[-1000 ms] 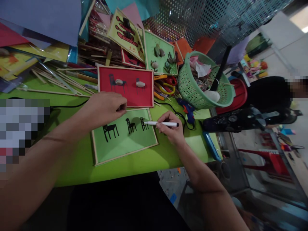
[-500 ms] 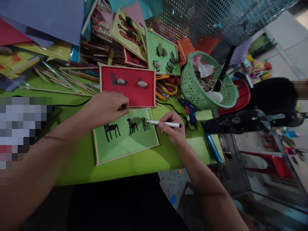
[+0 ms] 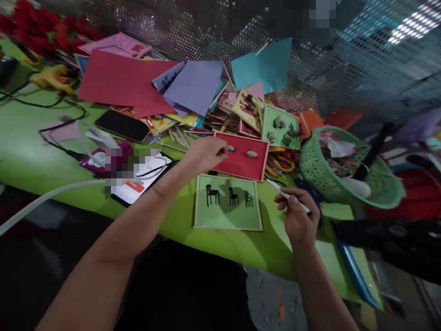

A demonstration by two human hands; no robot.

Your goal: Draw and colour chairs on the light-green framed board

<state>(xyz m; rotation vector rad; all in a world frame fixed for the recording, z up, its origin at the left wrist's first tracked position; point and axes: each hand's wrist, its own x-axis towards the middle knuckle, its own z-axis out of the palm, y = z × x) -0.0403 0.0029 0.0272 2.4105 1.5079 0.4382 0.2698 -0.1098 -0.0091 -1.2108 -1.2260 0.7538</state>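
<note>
My right hand (image 3: 300, 214) grips a white marker pen (image 3: 287, 196), its tip pointing up and left, clear of the cards. Just to the left lies a green framed card (image 3: 227, 216) with three black chairs drawn on it. Over the left part of a red framed card (image 3: 243, 168) is my left hand (image 3: 208, 154), fingers curled together close to a small pale stone (image 3: 230, 148); whether it touches the stone, or what the fingers hold, is hidden. Another pale stone (image 3: 252, 154) rests on the red card's right side.
A green plastic basket (image 3: 306, 156) of scraps stands right of the cards. Behind are a green card with stones (image 3: 280, 117), scissors (image 3: 284, 161), sticks and coloured paper (image 3: 196, 87). A lit phone (image 3: 129, 191) and a dark phone (image 3: 122, 125) lie left among cables.
The view has swung left. My right hand has drawn the marker away from the smallest chair, off the green card. My left hand has moved from the green card up to the red one.
</note>
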